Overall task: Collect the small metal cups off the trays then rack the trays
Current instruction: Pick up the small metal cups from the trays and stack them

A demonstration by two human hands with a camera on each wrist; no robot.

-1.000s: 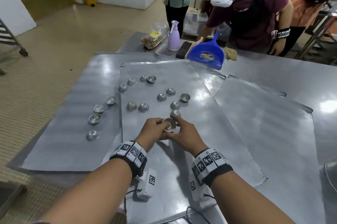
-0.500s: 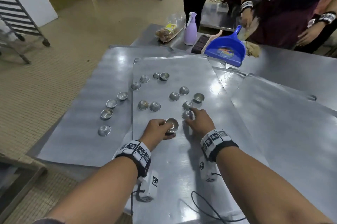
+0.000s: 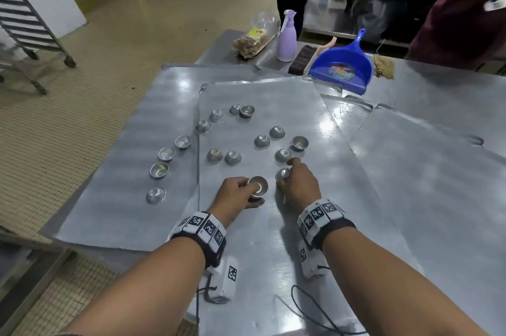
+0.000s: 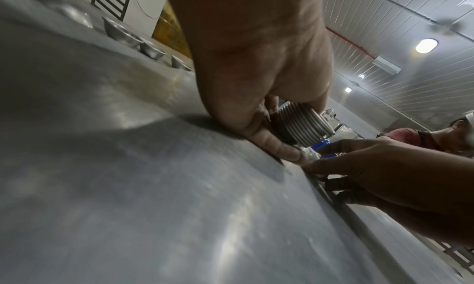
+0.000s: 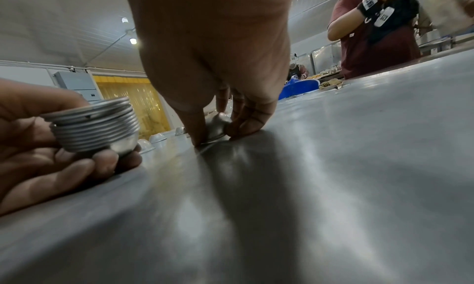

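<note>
At the far left we are seeing a wheeled metal tray rack (image 3: 24, 23) standing on the tiled floor. Next to it, on the steel table, the left flat grey metal tray (image 3: 131, 160) is carrying a curved row of four small round metal cups (image 3: 159, 170), three mouth up and the nearest one upside down. The middle grey metal tray (image 3: 262, 240) is overlapping it and holding about ten more loose cups (image 3: 232, 157), most of them inverted.

Our left hand (image 3: 236, 192) is resting low on the middle tray with its fingers curled around a nested stack of small metal cups (image 5: 98, 126), mouth up; the wrist views are showing about nine or ten ribbed rims packed together. Just beside it, our right hand (image 3: 299, 188) is pinching one upside-down small metal cup (image 5: 218, 126) between thumb and fingertips, and that cup is sitting on the tray surface. Both wrists are wearing white bands printed with black square marker patterns; we cannot read any writing on them.

Further right, a third grey tray (image 3: 438, 185) is lying apart. Along the table's far edge we are seeing a clear bag of brown baked goods with a yellow label too small to read (image 3: 254, 37), a lilac spray bottle (image 3: 287, 37), a dark-bristled hand brush (image 3: 304, 58) and a blue plastic dustpan with a colourful unreadable sticker (image 3: 342, 67). Other people are standing behind the table.
</note>
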